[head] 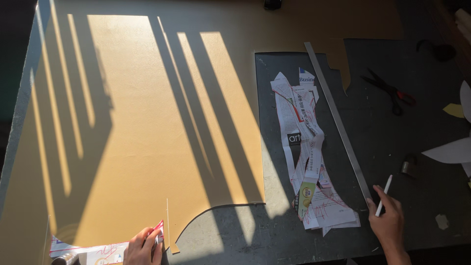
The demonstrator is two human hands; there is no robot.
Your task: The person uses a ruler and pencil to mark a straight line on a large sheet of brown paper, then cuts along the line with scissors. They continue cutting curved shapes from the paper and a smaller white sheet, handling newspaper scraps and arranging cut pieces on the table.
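My left hand (142, 246) presses on a newspaper pattern piece with red lines (93, 251) at the near edge of a large tan sheet (137, 122). My right hand (388, 221) holds a thin white pencil (383, 195) and its fingers touch the near end of a long metal ruler (337, 120). The ruler lies diagonally on the dark table (392, 147). A stack of cut newspaper pattern pieces (306, 157) lies just left of the ruler, between the ruler and the tan sheet.
Scissors with red and black handles (392, 92) lie at the far right. White paper cutouts (449, 151) and a yellow scrap (454, 110) sit at the right edge. A small dark object (408, 166) rests near them. Striped shadows cross the sheet.
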